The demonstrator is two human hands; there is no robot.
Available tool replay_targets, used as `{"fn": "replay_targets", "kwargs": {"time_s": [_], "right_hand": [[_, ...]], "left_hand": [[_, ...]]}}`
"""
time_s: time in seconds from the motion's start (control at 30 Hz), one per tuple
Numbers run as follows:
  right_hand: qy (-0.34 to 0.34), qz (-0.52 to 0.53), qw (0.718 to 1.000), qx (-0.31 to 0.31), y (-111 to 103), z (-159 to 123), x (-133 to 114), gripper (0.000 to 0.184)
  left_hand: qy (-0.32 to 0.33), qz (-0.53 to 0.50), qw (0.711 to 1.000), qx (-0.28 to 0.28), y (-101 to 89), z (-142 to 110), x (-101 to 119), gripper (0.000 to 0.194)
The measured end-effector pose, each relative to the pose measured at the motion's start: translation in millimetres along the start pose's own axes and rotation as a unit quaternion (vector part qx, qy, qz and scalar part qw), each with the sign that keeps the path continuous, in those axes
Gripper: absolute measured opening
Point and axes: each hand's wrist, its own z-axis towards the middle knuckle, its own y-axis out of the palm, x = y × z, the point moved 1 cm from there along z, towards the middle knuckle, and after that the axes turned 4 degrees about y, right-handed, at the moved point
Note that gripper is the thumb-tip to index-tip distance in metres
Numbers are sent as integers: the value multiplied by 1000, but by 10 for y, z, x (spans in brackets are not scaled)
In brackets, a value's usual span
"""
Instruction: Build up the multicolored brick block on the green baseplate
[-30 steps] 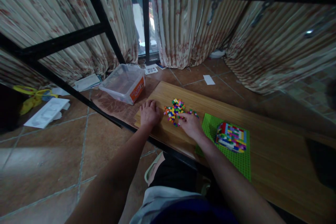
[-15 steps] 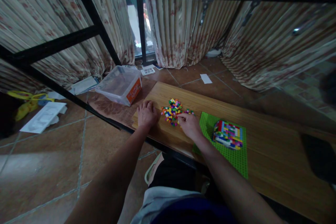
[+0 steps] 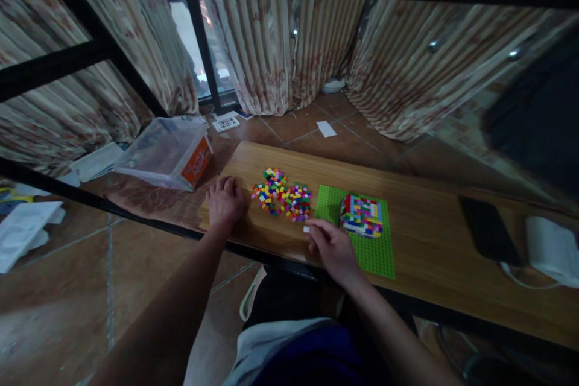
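My right hand pinches a small white toy brick between thumb and fingertips, just left of the green baseplate. A built block of many-coloured bricks stands on that baseplate. My left hand rests on the left end of the wooden table, its fingers laid out on the surface with nothing in them. Between my hands lies a spread of loose coloured bricks, touched by neither hand.
A clear plastic box with an orange label stands beyond the table's left end. To the right lie a black phone and a white device with a cable. Curtains hang behind, and a dark frame bar runs along the left.
My right hand has drawn back from the loose bricks towards me, and a white brick now shows in its fingers. My left hand stays on the table. The view has swung right.
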Motion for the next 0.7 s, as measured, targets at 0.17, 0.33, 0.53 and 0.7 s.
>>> {"fn": "replay_targets", "kwargs": {"time_s": [0.17,0.33,0.53,0.7], "right_hand": [[31,1,999,43,-398,-301,239,34],[35,-81,990,113,-810,-433,396,32],[-57,-111,956,264,-1140,-327,435,29],[-64,-60,957,277,-1198,-178,541,27]], "left_hand": [[-2,7,1000,2,-4,13,0,44],[3,0,1000,2,5,21,-10,43],[5,2,1000,7,2,28,-8,44],[6,12,1000,8,-14,29,9,44]]}}
